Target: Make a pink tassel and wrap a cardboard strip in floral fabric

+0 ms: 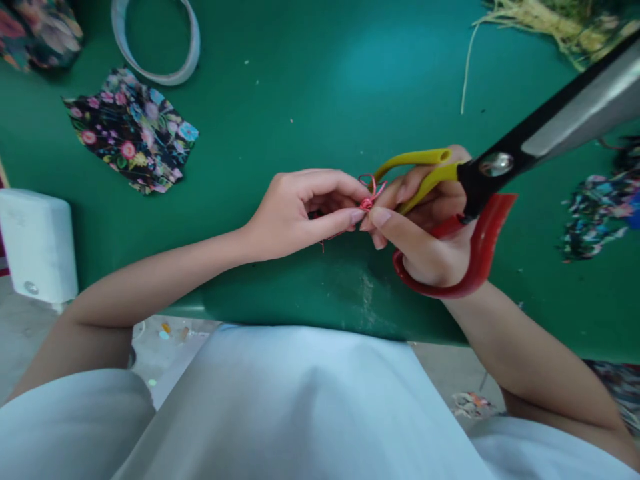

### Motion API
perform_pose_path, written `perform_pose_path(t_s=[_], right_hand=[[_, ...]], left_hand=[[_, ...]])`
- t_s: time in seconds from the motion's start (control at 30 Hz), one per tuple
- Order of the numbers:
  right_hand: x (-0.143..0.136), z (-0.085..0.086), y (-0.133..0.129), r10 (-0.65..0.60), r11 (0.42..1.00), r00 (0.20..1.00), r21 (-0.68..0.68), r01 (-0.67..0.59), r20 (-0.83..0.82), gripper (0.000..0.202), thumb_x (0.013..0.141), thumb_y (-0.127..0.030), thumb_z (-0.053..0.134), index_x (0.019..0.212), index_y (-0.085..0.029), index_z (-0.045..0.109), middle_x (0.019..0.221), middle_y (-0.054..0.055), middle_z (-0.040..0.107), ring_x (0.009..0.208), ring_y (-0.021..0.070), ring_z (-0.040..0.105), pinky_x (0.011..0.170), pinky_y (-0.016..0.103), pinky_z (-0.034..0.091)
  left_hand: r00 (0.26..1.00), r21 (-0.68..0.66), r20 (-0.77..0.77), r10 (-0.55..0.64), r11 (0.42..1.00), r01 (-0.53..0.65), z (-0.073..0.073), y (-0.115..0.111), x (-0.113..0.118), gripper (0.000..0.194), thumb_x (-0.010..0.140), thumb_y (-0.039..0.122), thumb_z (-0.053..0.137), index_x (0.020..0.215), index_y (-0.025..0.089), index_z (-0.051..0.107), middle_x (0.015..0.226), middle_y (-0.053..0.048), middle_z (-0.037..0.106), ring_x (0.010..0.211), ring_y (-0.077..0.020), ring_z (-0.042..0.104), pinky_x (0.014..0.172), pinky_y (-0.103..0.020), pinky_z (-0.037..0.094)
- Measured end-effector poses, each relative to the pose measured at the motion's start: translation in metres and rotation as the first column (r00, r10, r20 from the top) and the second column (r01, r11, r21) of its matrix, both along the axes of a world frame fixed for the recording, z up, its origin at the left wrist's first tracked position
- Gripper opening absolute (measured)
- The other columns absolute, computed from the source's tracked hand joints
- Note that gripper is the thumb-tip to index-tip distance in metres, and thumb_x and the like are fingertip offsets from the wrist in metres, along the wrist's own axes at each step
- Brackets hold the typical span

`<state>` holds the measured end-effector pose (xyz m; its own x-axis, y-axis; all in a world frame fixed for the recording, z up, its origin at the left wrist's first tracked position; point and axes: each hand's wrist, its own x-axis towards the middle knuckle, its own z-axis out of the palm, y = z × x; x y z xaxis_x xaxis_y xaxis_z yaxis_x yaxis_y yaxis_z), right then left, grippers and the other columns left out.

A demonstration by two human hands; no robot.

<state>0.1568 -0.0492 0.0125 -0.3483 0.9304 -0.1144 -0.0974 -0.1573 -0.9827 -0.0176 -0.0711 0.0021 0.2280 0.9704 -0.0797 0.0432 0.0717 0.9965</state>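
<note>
Over the green table, my left hand pinches a small knotted red cord between thumb and fingertips. My right hand meets it there, its thumb and fingers closed at the other side of the knot. Large scissors hang on my right hand, with a red handle loop around the thumb and a yellow handle across the fingers. Their blades point to the upper right, away from the cord. Thin loops and loose ends of the cord stick up above the knot. Part of the cord is hidden by my fingers.
On the green table lie a floral fabric piece, a pale tape ring and more floral fabric at the left. Straw-like fibres are at the upper right, patterned scraps at the right. A white box-shaped object stands at the left edge.
</note>
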Motion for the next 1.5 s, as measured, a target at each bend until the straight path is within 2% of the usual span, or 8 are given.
perform_pose_path(t_s=[0.17, 0.53, 0.73, 0.97, 1.17, 1.3, 1.4, 1.5], right_hand=[[0.0019, 0.0017, -0.0001, -0.021, 1.000, 0.999, 0.000, 0.021, 0.033, 0.043, 0.068, -0.039, 0.089, 0.077, -0.026, 0.048, 0.062, -0.009, 0.063, 0.044, 0.0101, 0.053, 0.043, 0.028, 0.044], [0.0021, -0.0024, -0.0020, -0.027, 1.000, 1.000, -0.016, 0.027, 0.013, 0.044, 0.067, -0.035, 0.090, 0.078, -0.027, 0.048, 0.066, -0.008, 0.063, 0.044, 0.0097, 0.049, 0.042, 0.028, 0.042], [0.0017, 0.0007, 0.0009, -0.042, 0.998, 0.999, 0.054, 0.042, 0.006, 0.039, 0.067, -0.026, 0.089, 0.079, -0.027, 0.052, 0.067, -0.008, 0.062, 0.051, 0.0112, 0.055, 0.047, 0.028, 0.045], [0.0011, 0.0020, 0.0014, -0.125, 0.965, 0.988, 0.245, 0.098, 0.095, 0.037, 0.068, -0.033, 0.088, 0.080, -0.027, 0.054, 0.079, -0.003, 0.063, 0.074, 0.0155, 0.063, 0.057, 0.029, 0.048], [0.0018, 0.0029, -0.0018, -0.076, 0.966, 0.996, 0.251, 0.064, 0.039, 0.033, 0.070, -0.022, 0.086, 0.079, -0.027, 0.055, 0.077, -0.004, 0.061, 0.074, 0.0154, 0.064, 0.057, 0.030, 0.048], [0.0021, 0.0014, -0.0025, -0.079, 0.974, 0.996, 0.216, 0.070, 0.035, 0.033, 0.070, -0.026, 0.087, 0.081, -0.028, 0.055, 0.080, -0.004, 0.064, 0.070, 0.0171, 0.064, 0.062, 0.036, 0.052], [0.0026, -0.0004, -0.0021, -0.086, 0.958, 0.996, 0.275, 0.076, 0.023, 0.039, 0.066, -0.024, 0.090, 0.084, -0.029, 0.056, 0.081, -0.004, 0.066, 0.068, 0.0156, 0.064, 0.061, 0.034, 0.052], [0.0030, 0.0010, -0.0022, -0.081, 0.962, 0.992, 0.266, 0.053, 0.097, 0.037, 0.069, -0.027, 0.089, 0.084, -0.029, 0.055, 0.082, -0.004, 0.065, 0.073, 0.0158, 0.064, 0.060, 0.031, 0.052]], left_hand=[[0.999, -0.024, 0.037, -0.024, 0.999, 0.025, 0.0023, -0.0021, -0.0011, 0.019, 0.084, 0.037, 0.074, 0.095, 0.022, 0.072, 0.088, 0.003, 0.075, 0.082, -0.0143, 0.076, 0.071, -0.024, 0.065], [1.000, -0.014, -0.001, 0.023, 1.000, -0.023, 0.0017, 0.0001, -0.0011, 0.021, 0.084, 0.040, 0.073, 0.090, 0.020, 0.072, 0.085, 0.003, 0.073, 0.080, -0.0132, 0.076, 0.071, -0.024, 0.066], [0.999, -0.103, 0.031, 0.022, 0.995, -0.019, 0.0039, 0.0011, -0.0015, 0.023, 0.081, 0.037, 0.078, 0.088, 0.017, 0.069, 0.082, 0.000, 0.073, 0.077, -0.0123, 0.075, 0.070, -0.022, 0.064], [1.000, -0.144, 0.027, 0.004, 0.990, 0.000, 0.0032, 0.0013, -0.0012, 0.024, 0.081, 0.036, 0.078, 0.089, 0.016, 0.068, 0.082, 0.000, 0.073, 0.077, -0.0119, 0.074, 0.069, -0.022, 0.063], [0.999, -0.117, 0.023, 0.027, 0.993, -0.024, 0.0036, 0.0026, -0.0018, 0.023, 0.079, 0.035, 0.080, 0.086, 0.016, 0.068, 0.076, 0.001, 0.070, 0.071, -0.0124, 0.074, 0.068, -0.025, 0.064], [0.999, -0.093, 0.014, 0.038, 0.995, -0.036, 0.0037, 0.0022, -0.0018, 0.022, 0.079, 0.034, 0.080, 0.086, 0.016, 0.068, 0.076, 0.001, 0.071, 0.070, -0.0120, 0.073, 0.067, -0.024, 0.063], [0.999, -0.089, -0.002, 0.048, 0.995, -0.048, 0.0043, 0.0015, -0.0008, 0.022, 0.079, 0.033, 0.080, 0.084, 0.016, 0.069, 0.076, 0.000, 0.070, 0.071, -0.0119, 0.073, 0.067, -0.024, 0.063], [0.998, -0.086, -0.023, 0.057, 0.995, -0.059, 0.0047, 0.0007, 0.0006, 0.023, 0.078, 0.034, 0.080, 0.083, 0.016, 0.069, 0.075, 0.001, 0.070, 0.070, -0.0114, 0.073, 0.066, -0.023, 0.062]])
